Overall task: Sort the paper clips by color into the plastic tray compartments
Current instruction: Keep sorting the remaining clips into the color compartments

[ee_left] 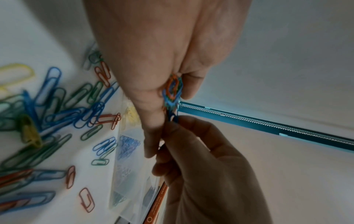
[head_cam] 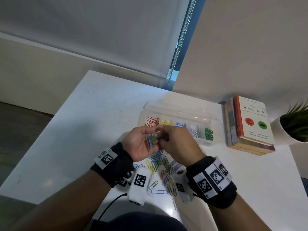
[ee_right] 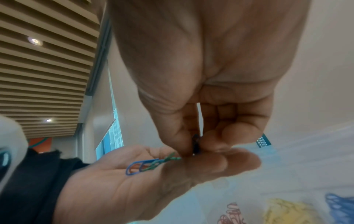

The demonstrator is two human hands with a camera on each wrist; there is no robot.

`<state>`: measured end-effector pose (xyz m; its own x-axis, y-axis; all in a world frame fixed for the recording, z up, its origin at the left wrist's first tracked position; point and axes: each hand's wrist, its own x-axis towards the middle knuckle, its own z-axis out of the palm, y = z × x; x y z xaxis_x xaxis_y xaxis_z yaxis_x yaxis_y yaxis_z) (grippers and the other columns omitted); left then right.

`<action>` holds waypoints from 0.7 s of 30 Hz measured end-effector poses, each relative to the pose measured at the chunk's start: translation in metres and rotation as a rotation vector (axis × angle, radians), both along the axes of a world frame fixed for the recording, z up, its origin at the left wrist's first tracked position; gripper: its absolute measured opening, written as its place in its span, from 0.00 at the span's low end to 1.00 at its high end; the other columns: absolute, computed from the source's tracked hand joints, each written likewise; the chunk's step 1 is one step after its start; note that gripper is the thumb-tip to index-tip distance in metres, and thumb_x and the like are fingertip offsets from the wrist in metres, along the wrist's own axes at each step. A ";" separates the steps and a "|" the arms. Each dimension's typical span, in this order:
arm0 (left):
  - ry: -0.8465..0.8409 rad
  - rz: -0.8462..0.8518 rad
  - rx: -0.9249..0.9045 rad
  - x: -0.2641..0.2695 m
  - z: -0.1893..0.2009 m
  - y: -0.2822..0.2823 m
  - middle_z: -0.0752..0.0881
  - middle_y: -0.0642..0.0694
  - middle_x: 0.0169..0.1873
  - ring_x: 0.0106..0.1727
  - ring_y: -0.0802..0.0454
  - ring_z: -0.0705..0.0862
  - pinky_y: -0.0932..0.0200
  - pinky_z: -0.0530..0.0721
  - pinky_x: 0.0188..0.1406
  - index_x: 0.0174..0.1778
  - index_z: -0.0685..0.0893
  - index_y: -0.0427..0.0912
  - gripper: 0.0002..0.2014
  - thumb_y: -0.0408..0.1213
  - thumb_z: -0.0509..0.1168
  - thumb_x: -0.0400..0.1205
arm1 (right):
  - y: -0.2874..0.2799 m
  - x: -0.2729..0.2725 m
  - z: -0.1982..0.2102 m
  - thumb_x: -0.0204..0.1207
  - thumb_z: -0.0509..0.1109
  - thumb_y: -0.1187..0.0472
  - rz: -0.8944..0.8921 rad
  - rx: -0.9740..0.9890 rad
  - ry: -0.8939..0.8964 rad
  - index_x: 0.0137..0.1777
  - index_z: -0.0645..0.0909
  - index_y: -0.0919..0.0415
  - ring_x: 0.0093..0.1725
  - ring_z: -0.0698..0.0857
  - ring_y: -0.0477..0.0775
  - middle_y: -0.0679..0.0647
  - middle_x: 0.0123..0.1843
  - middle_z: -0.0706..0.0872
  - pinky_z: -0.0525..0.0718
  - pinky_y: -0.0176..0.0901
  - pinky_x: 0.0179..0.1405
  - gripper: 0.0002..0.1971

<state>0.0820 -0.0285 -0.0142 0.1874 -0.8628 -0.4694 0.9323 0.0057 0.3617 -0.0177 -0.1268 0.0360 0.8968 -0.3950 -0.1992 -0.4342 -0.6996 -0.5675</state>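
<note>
My left hand (head_cam: 146, 139) is palm up above the table and holds a small bunch of red, blue and green paper clips (head_cam: 150, 141). In the left wrist view its thumb and fingers close on the bunch (ee_left: 172, 89). My right hand (head_cam: 162, 137) meets it from the right. Its thumb and forefinger pinch one clip (ee_left: 173, 117) at the edge of the bunch; it looks blue. The clear plastic tray (head_cam: 181, 109) lies just behind the hands, with red (head_cam: 152, 121), yellow (head_cam: 165, 122), blue (head_cam: 180, 125), white (head_cam: 194, 131) and green clips (head_cam: 208, 133) in separate compartments.
Several loose mixed clips (head_cam: 161, 165) are scattered on the white table (head_cam: 100, 114) under and in front of my hands. A stack of books (head_cam: 250, 124) and a potted plant (head_cam: 295, 124) stand right of the tray. The table's left edge runs diagonally.
</note>
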 end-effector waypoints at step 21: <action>-0.097 -0.047 0.030 0.002 0.008 -0.004 0.83 0.29 0.59 0.52 0.34 0.89 0.47 0.89 0.53 0.60 0.80 0.26 0.19 0.30 0.61 0.74 | -0.048 -0.016 -0.007 0.71 0.72 0.65 -0.181 0.235 -0.090 0.33 0.84 0.54 0.26 0.77 0.45 0.52 0.28 0.85 0.79 0.45 0.31 0.07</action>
<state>0.0836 -0.0325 -0.0062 0.1925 -0.8578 -0.4766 0.8920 -0.0494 0.4493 -0.0339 -0.1743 0.0294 0.8340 -0.5029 -0.2270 -0.4808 -0.4606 -0.7461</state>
